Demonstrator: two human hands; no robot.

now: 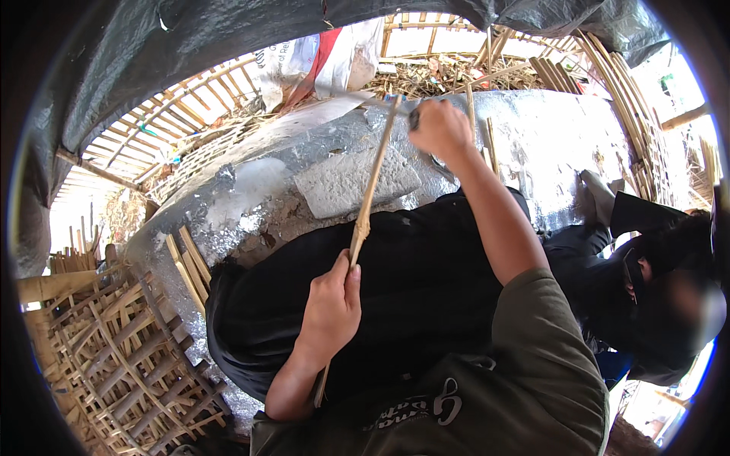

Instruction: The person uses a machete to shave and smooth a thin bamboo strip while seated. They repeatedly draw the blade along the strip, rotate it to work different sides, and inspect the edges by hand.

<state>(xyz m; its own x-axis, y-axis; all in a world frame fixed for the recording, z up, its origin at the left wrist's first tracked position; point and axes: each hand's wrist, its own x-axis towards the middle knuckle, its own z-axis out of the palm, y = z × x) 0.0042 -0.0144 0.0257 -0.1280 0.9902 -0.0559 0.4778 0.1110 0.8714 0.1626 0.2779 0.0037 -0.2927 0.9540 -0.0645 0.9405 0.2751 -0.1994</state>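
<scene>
Head view: my left grip (pixel 332 305) is closed around the slender wooden stick (pixel 372 186), which slants up over my black-clad legs (pixel 441 262). My right grip (pixel 442 129) clenches a blurred, dark-handled tool (pixel 414 118) beside the stick's far end. Behind lies a grey block (pixel 346 186).

The left grip (pixel 332 304) is clasping a bamboo strip (pixel 363 226) below its knot; the right grip (pixel 443 131) is holding a dark-handled blade (pixel 414 118) near the strip's upper end.
</scene>
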